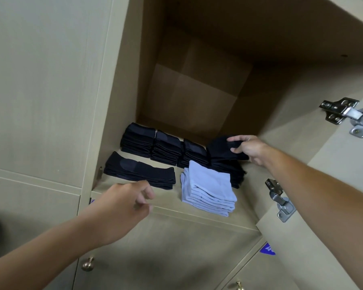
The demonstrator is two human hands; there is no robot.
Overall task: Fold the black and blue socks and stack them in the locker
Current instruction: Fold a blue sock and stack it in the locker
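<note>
Mostly done: folded stacks on locker shelf (170, 208); right hand (249, 149) grips black sock (220, 147) at frame centre, left hand (124, 208) loose, holding nothing; unfolded socks (138, 170) left

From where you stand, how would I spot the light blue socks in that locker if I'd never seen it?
Look into the open locker and down to its shelf. A row of black sock stacks runs along the back; the light blue stack sits in front of it, towards the right, near the shelf's front edge. It is the only pale pile, everything beside it being black.

Sock stacks (168, 148) in locker (197, 91), folded pile (209, 193) before them, right.
</note>
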